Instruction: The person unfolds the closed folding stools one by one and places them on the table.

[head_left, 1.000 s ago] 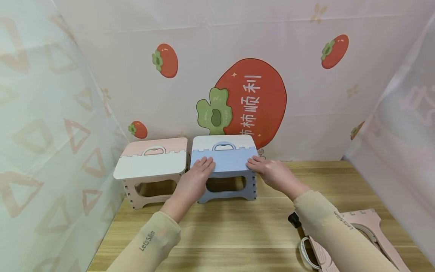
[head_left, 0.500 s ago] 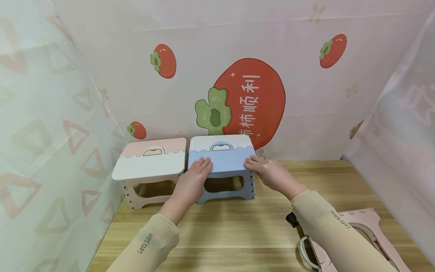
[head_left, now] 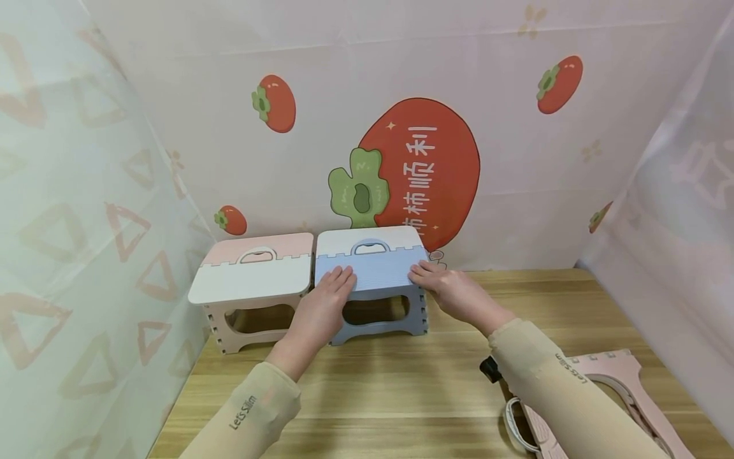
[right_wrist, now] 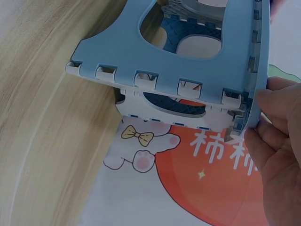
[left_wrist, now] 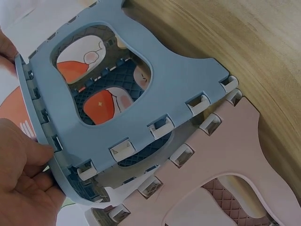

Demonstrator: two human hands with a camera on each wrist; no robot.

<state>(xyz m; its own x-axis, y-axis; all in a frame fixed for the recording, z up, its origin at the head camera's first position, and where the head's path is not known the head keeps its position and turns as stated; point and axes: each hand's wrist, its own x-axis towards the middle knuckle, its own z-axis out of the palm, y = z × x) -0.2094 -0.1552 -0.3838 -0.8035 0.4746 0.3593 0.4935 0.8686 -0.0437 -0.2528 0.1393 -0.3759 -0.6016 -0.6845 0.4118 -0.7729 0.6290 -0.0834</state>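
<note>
A blue and white folding step stool (head_left: 384,269) stands unfolded on its legs at the back of the wooden table, its blue carry handle raised at the middle of the top. My left hand (head_left: 320,311) grips the left end of its top, fingers lying on the surface. The right hand (head_left: 461,294) holds the opposite end the same way. In the left wrist view, the left thumb (left_wrist: 40,154) presses at the edge of the top. The right wrist view shows the right thumb (right_wrist: 277,101) at that edge too. A pink and white step stool (head_left: 252,280) stands close beside, on the left.
A folded pink stool (head_left: 616,370) lies at the front right, partly under my right sleeve, with its pale handle (head_left: 512,427) towards the middle. Near it is a small black object (head_left: 490,370). A printed persimmon backdrop (head_left: 504,210) rises behind the table (head_left: 395,395).
The blue stool has slid slightly left with both hands on it, narrowing the gap to the pink and white stool. The folded stool stays where it lies.
</note>
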